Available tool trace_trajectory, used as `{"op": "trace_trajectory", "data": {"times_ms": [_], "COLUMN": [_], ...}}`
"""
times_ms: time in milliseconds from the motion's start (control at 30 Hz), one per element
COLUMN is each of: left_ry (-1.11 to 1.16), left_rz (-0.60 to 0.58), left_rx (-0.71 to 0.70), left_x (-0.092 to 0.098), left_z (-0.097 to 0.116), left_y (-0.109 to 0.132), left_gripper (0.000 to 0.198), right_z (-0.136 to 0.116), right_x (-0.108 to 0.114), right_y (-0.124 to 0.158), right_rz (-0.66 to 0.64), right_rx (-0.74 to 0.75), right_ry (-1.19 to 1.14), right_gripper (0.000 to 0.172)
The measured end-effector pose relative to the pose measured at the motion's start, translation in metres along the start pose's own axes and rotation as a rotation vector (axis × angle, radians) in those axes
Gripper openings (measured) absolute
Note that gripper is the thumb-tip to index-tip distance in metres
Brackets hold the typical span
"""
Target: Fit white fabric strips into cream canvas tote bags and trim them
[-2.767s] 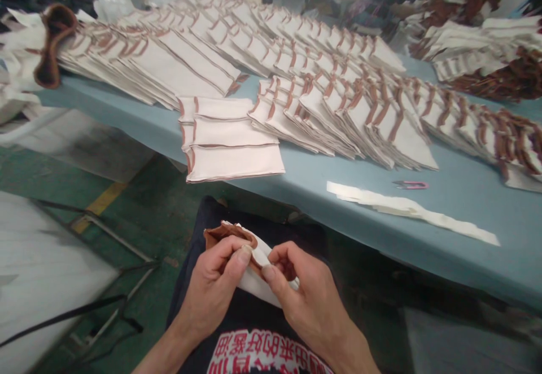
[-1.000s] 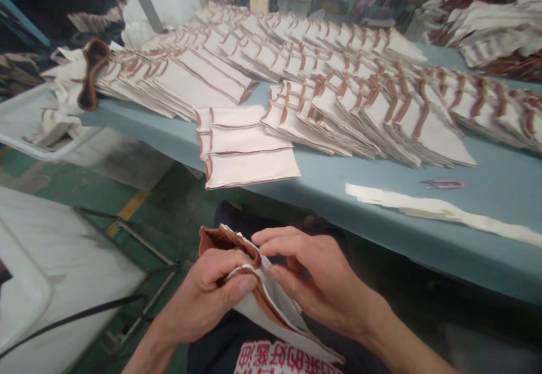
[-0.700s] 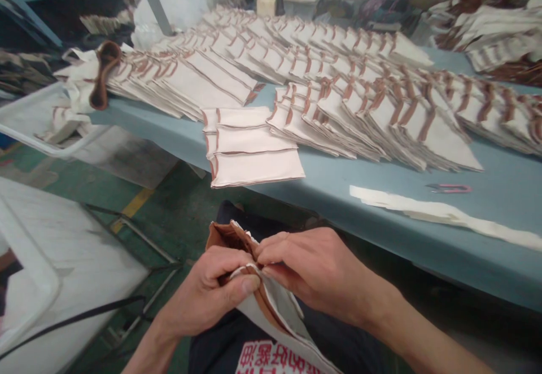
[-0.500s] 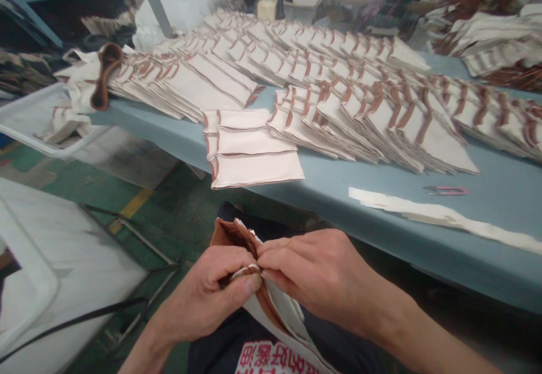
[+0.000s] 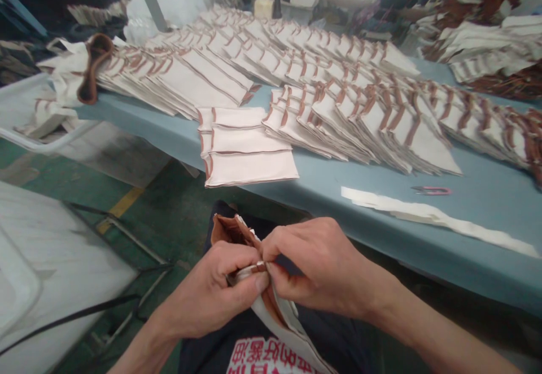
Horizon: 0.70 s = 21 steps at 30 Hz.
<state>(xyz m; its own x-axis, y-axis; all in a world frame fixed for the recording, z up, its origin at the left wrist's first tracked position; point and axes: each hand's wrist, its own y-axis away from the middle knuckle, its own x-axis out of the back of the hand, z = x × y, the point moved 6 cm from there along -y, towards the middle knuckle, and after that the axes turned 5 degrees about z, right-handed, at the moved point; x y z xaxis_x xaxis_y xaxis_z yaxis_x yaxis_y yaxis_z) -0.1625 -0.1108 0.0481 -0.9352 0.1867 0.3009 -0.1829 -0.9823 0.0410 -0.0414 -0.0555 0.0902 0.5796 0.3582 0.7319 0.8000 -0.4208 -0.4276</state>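
Observation:
A sewn piece of white fabric with a brown lining (image 5: 232,229) is held over my lap, its folded edge pinched between both hands. My left hand (image 5: 226,286) grips it from the left, thumb on top of the edge. The fingers of my right hand (image 5: 311,258) pinch the same edge right beside the left thumb. Part of the piece hangs down toward my lap. Three similar white pieces with brown edging (image 5: 254,168) lie overlapped at the table's near edge, just beyond my hands.
Long overlapped rows of white pieces with brown edges (image 5: 359,114) cover much of the blue table (image 5: 322,179). Thread snips (image 5: 432,190) and a white fabric strip (image 5: 427,214) lie at right. White bins (image 5: 63,250) stand at left. A brown-lined roll (image 5: 94,69) rests at the table's left end.
The right fingers have shifted their pinch along the folded edge, with the hand more arched. The left hand keeps its hold. The view has turned slightly right.

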Motion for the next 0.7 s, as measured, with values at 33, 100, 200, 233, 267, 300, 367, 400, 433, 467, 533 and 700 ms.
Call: {"op": "trace_trajectory", "data": {"times_ms": [33,100,200,233,267,300,367,400,433,467,533,700], "left_ry": [0.025,0.068,0.119,0.129,0.132,0.130,0.115,0.104,0.089,0.071,0.044,0.055], "left_rz": [-0.024,-0.076,-0.101,-0.096,-0.088,-0.084,-0.097,-0.110,-0.122,-0.127,-0.135,-0.199], "left_rx": [0.024,0.054,0.064,0.063,0.065,0.072,0.091,0.102,0.109,0.111,0.105,0.082], "left_x": [-0.004,-0.010,-0.013,-0.013,-0.012,-0.011,-0.010,-0.009,-0.008,-0.007,-0.004,-0.001], "left_z": [-0.003,-0.010,-0.016,-0.017,-0.017,-0.018,-0.020,-0.021,-0.022,-0.022,-0.022,-0.016], "left_y": [0.000,0.001,-0.001,-0.002,-0.003,-0.005,-0.007,-0.008,-0.008,-0.009,-0.011,-0.013], "left_gripper": [0.028,0.030,0.032,0.033,0.034,0.034,0.035,0.035,0.035,0.035,0.034,0.038], "right_z": [0.003,0.011,0.024,0.027,0.029,0.031,0.033,0.035,0.036,0.037,0.039,0.039], "right_x": [-0.002,-0.006,-0.012,-0.013,-0.013,-0.013,-0.011,-0.011,-0.011,-0.011,-0.012,-0.015], "right_y": [0.001,0.002,0.004,0.004,0.003,0.002,0.000,-0.001,-0.002,-0.002,-0.003,-0.005], "right_rz": [-0.019,-0.061,-0.143,-0.166,-0.182,-0.194,-0.211,-0.218,-0.226,-0.229,-0.232,-0.214], "right_rx": [-0.016,-0.074,-0.215,-0.254,-0.281,-0.300,-0.323,-0.334,-0.347,-0.359,-0.375,-0.383], "right_ry": [-0.005,-0.027,-0.120,-0.150,-0.175,-0.194,-0.219,-0.227,-0.237,-0.248,-0.277,-0.341], "right_gripper": [0.013,0.011,0.009,0.010,0.010,0.011,0.013,0.014,0.015,0.015,0.015,0.016]}}
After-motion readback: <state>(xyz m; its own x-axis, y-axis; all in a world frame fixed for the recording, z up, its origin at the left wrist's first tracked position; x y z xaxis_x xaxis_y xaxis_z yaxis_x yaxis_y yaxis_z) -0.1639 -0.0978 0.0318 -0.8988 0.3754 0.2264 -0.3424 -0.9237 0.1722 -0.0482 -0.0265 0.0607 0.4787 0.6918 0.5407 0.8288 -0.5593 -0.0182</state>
